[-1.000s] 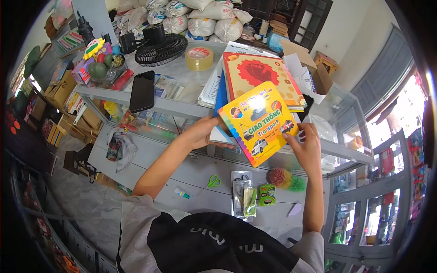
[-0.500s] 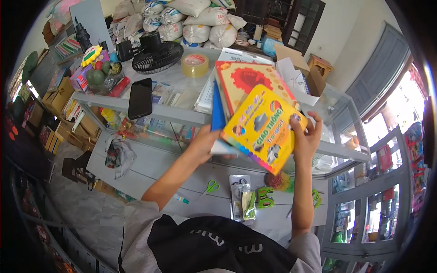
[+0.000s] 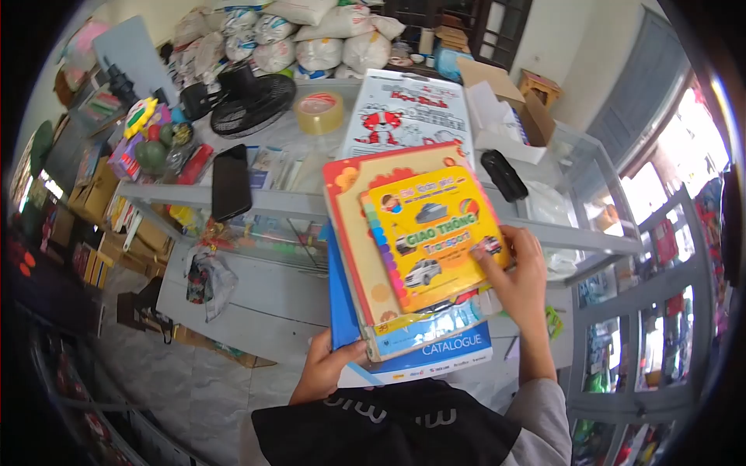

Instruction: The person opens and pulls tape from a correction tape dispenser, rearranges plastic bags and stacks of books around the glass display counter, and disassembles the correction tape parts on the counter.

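My left hand (image 3: 330, 363) is closed on the lower left corner of a stack of books held in front of my chest. At the bottom of the stack is a blue catalogue (image 3: 454, 348), and above it a cream book with a red border (image 3: 347, 203). A small yellow board book (image 3: 435, 268), marked "Giao thông Transport", lies on top. My right hand (image 3: 522, 276) grips the yellow book's right edge, thumb on its cover; the fingers underneath are hidden. Behind the stack, a white book with a red tiger (image 3: 416, 97) rests on the glass counter (image 3: 579, 233).
A black phone (image 3: 231, 182), a tape roll (image 3: 318, 113), a black fan (image 3: 252, 105) and a black oblong case (image 3: 503, 175) are on the counter. An open cardboard box (image 3: 517, 116) stands at its right. Below is a grey bench (image 3: 249, 295) with a plastic bag (image 3: 214, 279).
The stack has come down towards my chest and turned more upright. The yellow book now lies squarer on it. The tiger book and black case behind have come into view.
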A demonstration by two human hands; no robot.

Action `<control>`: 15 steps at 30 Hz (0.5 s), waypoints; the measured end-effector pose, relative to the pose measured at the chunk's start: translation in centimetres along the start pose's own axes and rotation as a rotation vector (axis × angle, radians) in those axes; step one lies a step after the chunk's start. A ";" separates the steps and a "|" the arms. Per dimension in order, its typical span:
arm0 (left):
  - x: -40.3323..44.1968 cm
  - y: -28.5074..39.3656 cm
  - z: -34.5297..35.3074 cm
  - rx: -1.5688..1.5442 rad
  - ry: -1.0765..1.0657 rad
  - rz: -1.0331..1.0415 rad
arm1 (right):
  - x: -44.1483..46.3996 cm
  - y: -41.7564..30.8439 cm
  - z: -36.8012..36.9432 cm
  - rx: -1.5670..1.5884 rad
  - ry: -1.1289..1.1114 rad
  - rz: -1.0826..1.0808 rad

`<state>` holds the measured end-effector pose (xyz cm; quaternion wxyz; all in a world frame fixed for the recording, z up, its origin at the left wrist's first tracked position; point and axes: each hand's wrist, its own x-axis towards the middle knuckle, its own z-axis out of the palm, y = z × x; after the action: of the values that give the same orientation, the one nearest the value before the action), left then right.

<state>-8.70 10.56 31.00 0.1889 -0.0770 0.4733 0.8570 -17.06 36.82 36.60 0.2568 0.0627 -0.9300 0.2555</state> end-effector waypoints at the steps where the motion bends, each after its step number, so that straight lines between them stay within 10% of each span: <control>1: 0.0 -0.3 0.0 0.009 -0.024 -0.021 | -0.6 0.1 0.4 -0.017 0.011 0.026; 3: 0.1 -0.4 -0.2 0.034 0.021 0.032 | -2.0 1.2 1.7 0.163 0.273 0.070; 7: 0.3 -0.6 -0.1 0.235 0.134 -0.060 | -3.8 2.8 2.6 1.569 -0.199 0.942; 10: 2.1 -3.9 -3.5 0.408 0.044 0.239 | -5.5 5.4 5.2 1.740 -0.439 0.841; 15: 1.8 -5.2 -5.2 0.424 0.010 0.140 | -9.5 5.5 6.9 1.708 -0.304 0.744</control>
<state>-8.58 9.18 23.59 0.1385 -0.0069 0.6481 0.7488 -13.30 37.94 24.24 -0.0983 -0.0386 -0.4117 0.9052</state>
